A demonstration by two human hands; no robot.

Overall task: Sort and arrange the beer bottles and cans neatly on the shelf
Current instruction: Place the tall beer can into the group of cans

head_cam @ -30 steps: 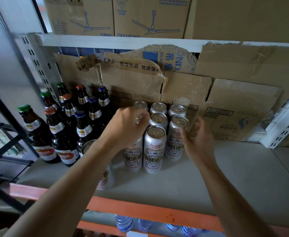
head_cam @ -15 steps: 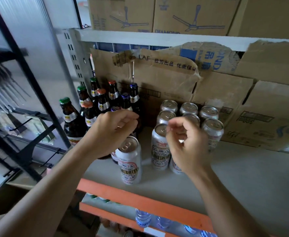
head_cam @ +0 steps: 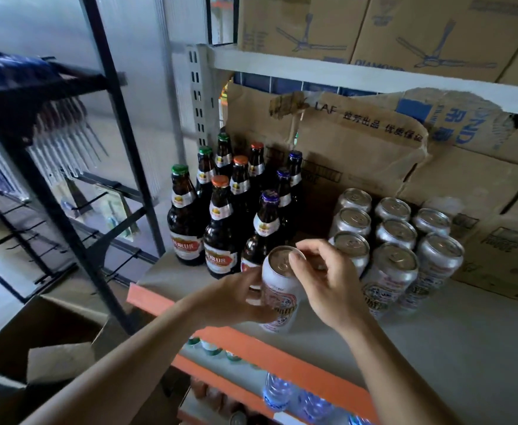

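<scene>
While the left grip (head_cam: 240,299) holds it, the white silver-topped can (head_cam: 280,297) stands upright.

Left hand (head_cam: 238,299) now grips can (head_cam: 278,294)

Shop stockroom, by the look of it. Slotted steel shelf (head_cam: 466,348) with orange beam (head_cam: 282,360). Beer bottles (head_cam: 221,228) and cans (head_cam: 396,234) in rows, water bottles (head_cam: 277,391) one tier down. Ceiling-fan cartons (head_cam: 297,26) stacked above, flattened cardboard (head_cam: 359,154) behind. Black hook rack (head_cam: 121,115) left, open box (head_cam: 58,360) on floor.
</scene>
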